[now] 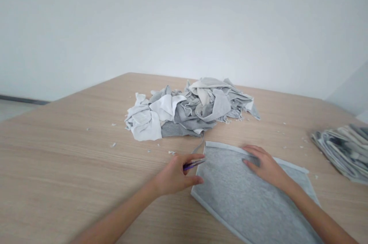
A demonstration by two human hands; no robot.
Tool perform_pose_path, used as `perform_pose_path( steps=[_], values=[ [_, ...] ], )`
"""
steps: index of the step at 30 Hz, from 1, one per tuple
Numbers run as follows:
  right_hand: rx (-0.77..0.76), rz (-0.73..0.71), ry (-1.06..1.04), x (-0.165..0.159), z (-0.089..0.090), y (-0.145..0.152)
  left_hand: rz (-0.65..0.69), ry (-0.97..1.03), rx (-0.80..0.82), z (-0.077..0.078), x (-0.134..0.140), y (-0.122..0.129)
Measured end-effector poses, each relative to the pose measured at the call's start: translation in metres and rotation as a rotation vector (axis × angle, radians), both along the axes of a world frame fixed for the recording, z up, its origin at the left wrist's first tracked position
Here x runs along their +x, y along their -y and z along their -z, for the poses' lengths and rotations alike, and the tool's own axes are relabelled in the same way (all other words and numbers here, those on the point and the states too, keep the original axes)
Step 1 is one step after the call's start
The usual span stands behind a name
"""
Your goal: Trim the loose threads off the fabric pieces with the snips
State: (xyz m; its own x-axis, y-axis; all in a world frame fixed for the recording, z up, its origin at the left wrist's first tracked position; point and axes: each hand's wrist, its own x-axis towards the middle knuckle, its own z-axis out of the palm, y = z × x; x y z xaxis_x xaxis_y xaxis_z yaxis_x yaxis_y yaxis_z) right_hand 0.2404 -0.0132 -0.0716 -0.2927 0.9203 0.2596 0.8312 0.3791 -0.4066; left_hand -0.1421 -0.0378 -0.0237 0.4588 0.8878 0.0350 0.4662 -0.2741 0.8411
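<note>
A piece of grey knit fabric [230,186] with pale folded edges lies on the table in front of me. My left hand [181,175] is at its left edge, fingers curled around small thread snips [194,164] with purple on them. Their metal tip points right over the fabric, and most of the tool is hidden in the palm. My right hand [263,165] rests on the fabric near its upper edge, thumb and fingers apart. A thin grey strip [198,146] runs from the fabric's upper left corner toward the scrap pile.
A heap of grey and white fabric scraps [186,109] lies beyond the fabric. At the far right is a stack of folded cloth [343,152]. Small lint bits are scattered over the wooden table [71,152], and a pale wall [184,21] stands behind.
</note>
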Motion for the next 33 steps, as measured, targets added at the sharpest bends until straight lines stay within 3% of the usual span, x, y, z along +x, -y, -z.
perform_pose_path(
  steps=[9,16,21,24,27,33],
  values=[
    [0.010,0.043,0.032,0.008,0.002,-0.017,0.104,-0.451,0.149,0.011,0.019,0.016],
    [-0.009,0.082,-0.018,0.010,0.004,-0.020,0.160,-0.598,0.196,0.015,0.015,0.015],
    [0.012,0.120,-0.057,0.018,-0.003,-0.021,0.176,-0.637,0.208,0.013,0.012,0.013],
    [0.061,0.226,-0.086,0.046,-0.013,-0.015,0.184,-0.645,0.214,0.009,0.006,0.011],
    [0.131,0.405,-0.123,0.095,-0.026,0.003,0.192,-0.675,0.219,0.008,-0.004,0.008],
    [0.184,0.725,-0.163,0.184,-0.041,0.073,0.202,-0.642,0.206,0.010,-0.016,0.001]
  ],
)
